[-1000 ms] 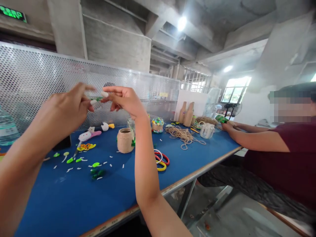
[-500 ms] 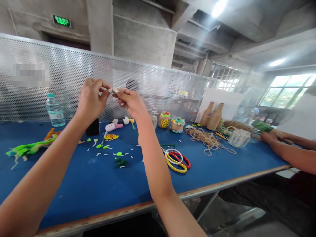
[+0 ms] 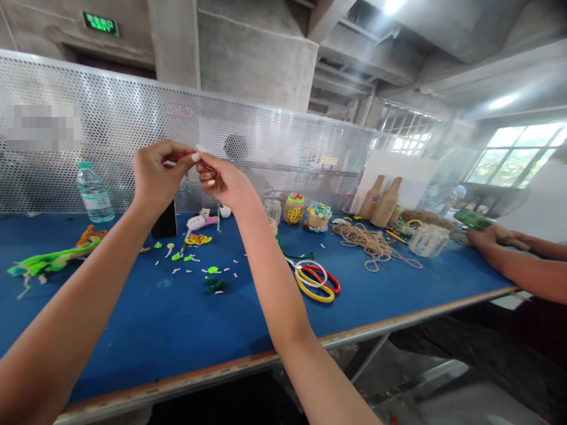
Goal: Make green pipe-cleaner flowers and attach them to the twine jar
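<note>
Both hands are raised above the blue table, with their fingertips meeting. My left hand (image 3: 162,171) pinches at a small white piece (image 3: 196,157), with thumb and forefinger together. On the other side, my right hand (image 3: 224,177) has its fingers curled and pinches the same white piece. A thin green strand (image 3: 218,206) hangs below my right hand. Beneath the hands, a pink and white figure (image 3: 197,222), an orange and yellow flower shape (image 3: 198,239) and bright green bits (image 3: 213,270) lie among small white scraps. What my fingertips cover is hidden.
Scissors (image 3: 316,282) lie right of my right forearm. Decorated jars (image 3: 293,210), tangled twine (image 3: 365,239), wrapped bottles (image 3: 386,203) and a glass jar (image 3: 429,241) stand or lie farther right. A water bottle (image 3: 94,193) is at left. Another person's hands (image 3: 491,235) hold something green at far right.
My hands have drawn closer together at the white piece, and the right hand has turned slightly. The green strand now hangs in clear view. The whole view has shifted a little.
</note>
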`<act>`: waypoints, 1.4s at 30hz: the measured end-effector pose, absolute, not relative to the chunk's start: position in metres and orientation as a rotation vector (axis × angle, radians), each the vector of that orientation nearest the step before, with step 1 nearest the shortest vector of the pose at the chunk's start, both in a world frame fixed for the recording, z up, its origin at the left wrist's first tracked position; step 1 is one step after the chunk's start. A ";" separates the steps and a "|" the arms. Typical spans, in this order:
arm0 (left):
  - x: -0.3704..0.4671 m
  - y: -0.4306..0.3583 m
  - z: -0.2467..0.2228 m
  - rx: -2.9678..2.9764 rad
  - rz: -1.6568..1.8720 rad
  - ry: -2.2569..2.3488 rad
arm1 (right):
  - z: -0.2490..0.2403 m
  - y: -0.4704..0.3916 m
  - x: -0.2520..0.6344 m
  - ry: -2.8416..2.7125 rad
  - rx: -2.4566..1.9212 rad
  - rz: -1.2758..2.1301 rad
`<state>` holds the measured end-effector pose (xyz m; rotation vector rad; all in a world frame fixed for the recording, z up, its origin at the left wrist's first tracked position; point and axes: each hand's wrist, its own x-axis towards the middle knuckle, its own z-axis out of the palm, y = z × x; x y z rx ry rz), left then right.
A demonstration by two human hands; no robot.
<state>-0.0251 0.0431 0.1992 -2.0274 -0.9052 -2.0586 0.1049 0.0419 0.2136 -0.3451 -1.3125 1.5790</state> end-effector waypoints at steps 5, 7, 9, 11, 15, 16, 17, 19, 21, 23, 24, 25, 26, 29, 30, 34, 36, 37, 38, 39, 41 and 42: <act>-0.027 0.045 0.196 -2.028 -2.004 -0.865 | 0.213 0.046 0.114 -1.375 -0.405 1.603; -0.028 0.044 0.197 -2.011 -1.981 -0.831 | 0.213 0.046 0.115 -1.411 -0.428 1.533; -0.029 0.043 0.198 -2.008 -1.932 -0.787 | 0.212 0.046 0.116 -1.464 -0.449 1.378; -0.029 0.043 0.198 -2.013 -1.883 -0.742 | 0.211 0.045 0.117 -1.501 -0.465 1.231; -0.027 0.044 0.197 -2.028 -1.893 -0.659 | 0.212 0.043 0.119 -1.496 -0.460 1.143; -0.026 0.044 0.196 -2.044 -1.914 -0.640 | 0.213 0.042 0.120 -1.491 -0.451 1.137; -0.025 0.044 0.196 -2.067 -1.929 -0.621 | 0.214 0.041 0.121 -1.488 -0.437 1.140; -0.023 0.043 0.196 -2.113 -1.953 -0.613 | 0.215 0.040 0.124 -1.493 -0.389 1.166; -0.022 0.039 0.196 -2.125 -1.975 -0.652 | 0.215 0.039 0.127 -1.518 -0.337 1.206; -0.020 0.035 0.198 -2.123 -2.023 -0.693 | 0.215 0.037 0.128 -1.555 -0.299 1.236; -0.020 0.033 0.198 -2.132 -2.056 -0.702 | 0.215 0.037 0.127 -1.577 -0.288 1.244; -0.019 0.031 0.199 -2.149 -2.083 -0.701 | 0.215 0.035 0.126 -1.601 -0.279 1.248; -0.018 0.030 0.199 -2.166 -2.107 -0.697 | 0.214 0.034 0.124 -1.625 -0.272 1.248; -0.017 0.030 0.200 -2.152 -2.167 -0.678 | 0.213 0.031 0.117 -1.683 -0.252 1.222; -0.017 0.030 0.200 -2.138 -2.180 -0.669 | 0.213 0.030 0.115 -1.694 -0.246 1.204; -0.017 0.031 0.200 -2.151 -2.216 -0.579 | 0.212 0.029 0.114 -1.713 -0.255 1.109; -0.018 0.031 0.201 -2.125 -2.218 -0.536 | 0.212 0.029 0.114 -1.704 -0.283 1.053; -0.018 0.030 0.201 -2.105 -2.217 -0.524 | 0.211 0.029 0.114 -1.695 -0.300 1.026; -0.017 0.030 0.201 -2.093 -2.218 -0.517 | 0.211 0.030 0.113 -1.685 -0.316 1.000; -0.017 0.030 0.201 -2.085 -2.224 -0.511 | 0.211 0.030 0.112 -1.674 -0.330 0.979; -0.015 0.030 0.201 -2.067 -2.234 -0.505 | 0.211 0.031 0.109 -1.664 -0.361 0.931; -0.014 0.030 0.201 -2.051 -2.242 -0.508 | 0.211 0.032 0.108 -1.669 -0.379 0.913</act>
